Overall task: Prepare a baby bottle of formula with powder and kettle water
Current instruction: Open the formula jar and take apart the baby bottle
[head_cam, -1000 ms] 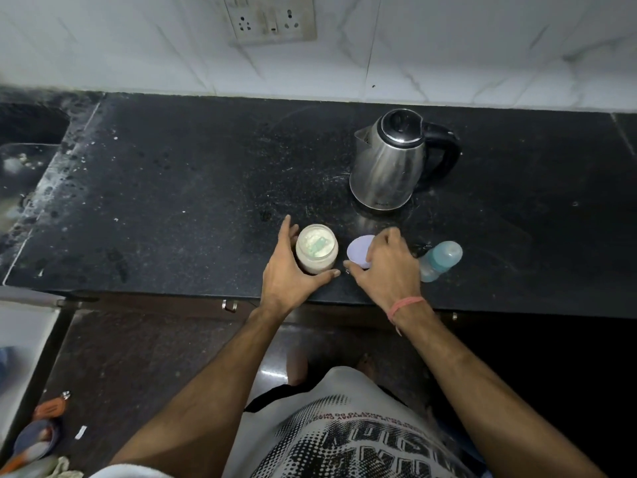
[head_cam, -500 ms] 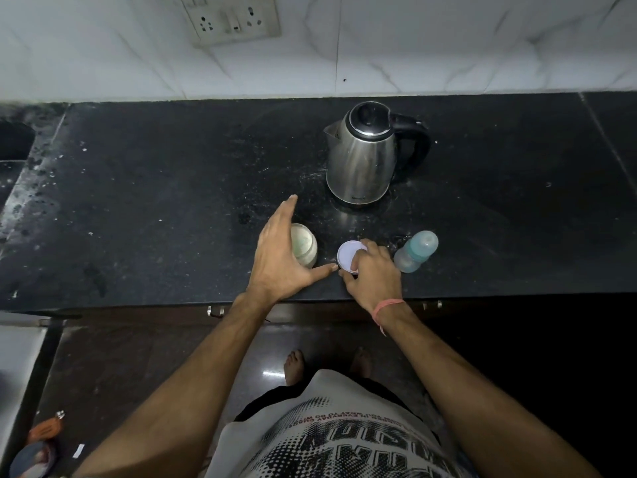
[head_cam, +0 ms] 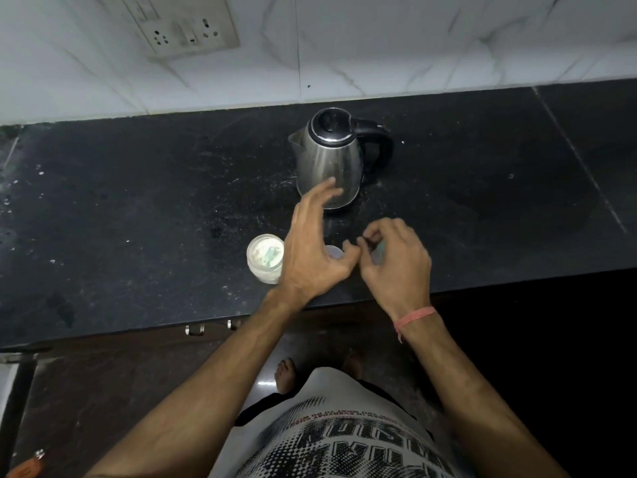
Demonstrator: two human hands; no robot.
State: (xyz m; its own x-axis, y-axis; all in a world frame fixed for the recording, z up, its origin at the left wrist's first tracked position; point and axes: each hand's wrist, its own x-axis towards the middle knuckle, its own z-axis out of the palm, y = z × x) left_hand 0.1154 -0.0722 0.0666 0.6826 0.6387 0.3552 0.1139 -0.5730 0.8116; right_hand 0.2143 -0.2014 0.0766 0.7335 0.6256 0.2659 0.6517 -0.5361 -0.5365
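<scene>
the left hand (head_cam: 310, 250) hovers over the black counter (head_cam: 138, 208) with fingers spread and straight, holding nothing, just right of the open powder jar (head_cam: 265, 258). the right hand (head_cam: 396, 263) has curled fingers over the baby bottle (head_cam: 379, 251); whether they grip it i cannot tell. the jar lid (head_cam: 333, 251) lies between the hands. the kettle (head_cam: 331, 160) stands farther back.

A black stone bench (head_cam: 138, 208), speckled with pale crumbs and dust, ran across the view beneath a white marble-veined tiled wall (head_cam: 413, 46). A beige switch-and-socket plate (head_cam: 186, 25) sat on that wall at upper left. Below the bench edge, small metal cabinet handles (head_cam: 194, 329) caught the light, and the dark glossy floor (head_cam: 103, 391) carried a dim reflection.
</scene>
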